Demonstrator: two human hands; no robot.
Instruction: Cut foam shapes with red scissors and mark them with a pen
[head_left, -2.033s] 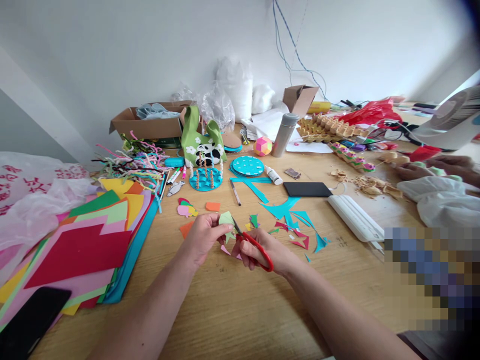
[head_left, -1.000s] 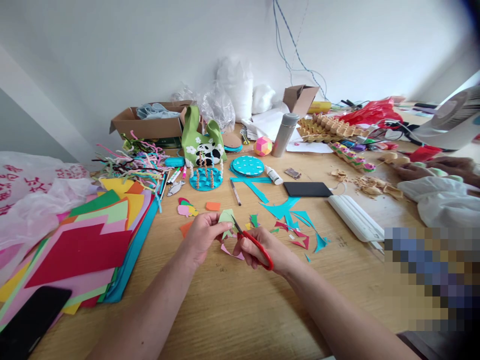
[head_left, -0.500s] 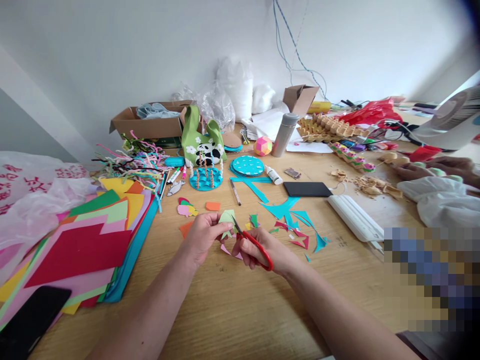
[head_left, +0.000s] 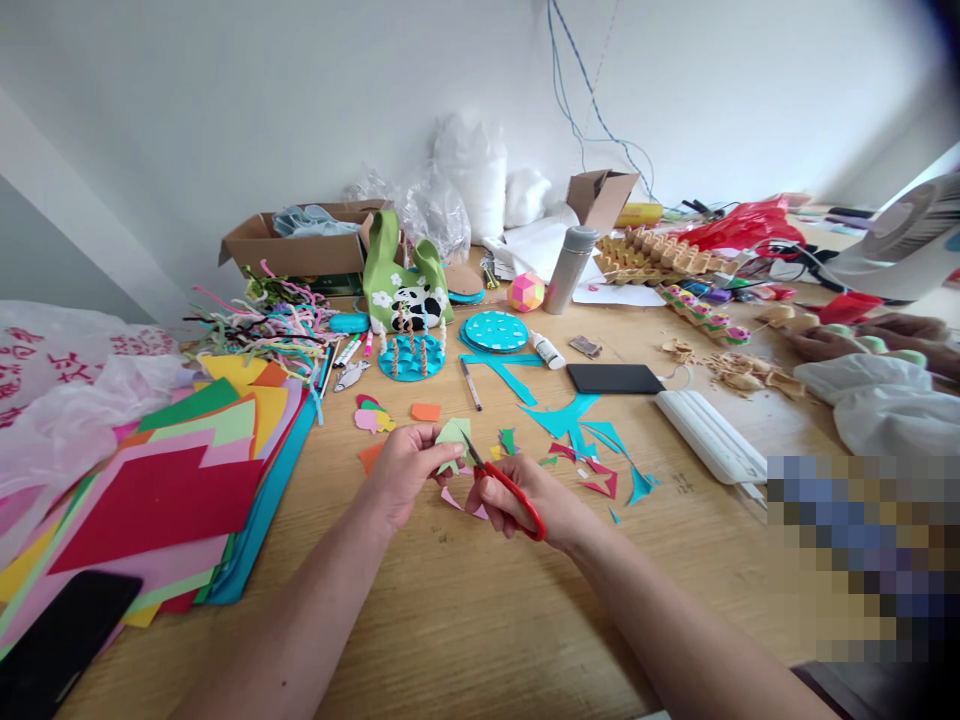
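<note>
The left hand pinches a pale green paper piece above the bench; the right hand is closed around red-handled scissors, blades at the paper's edge. Red Chinese characters, too creased to read fully, mark a translucent plastic bag.

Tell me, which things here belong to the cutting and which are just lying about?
Cutting:
scissors, in the right hand
green paper, in the left hand
coloured sheets, probably

Lying about, it seems:
phone
flask
panda bag
fan
</note>
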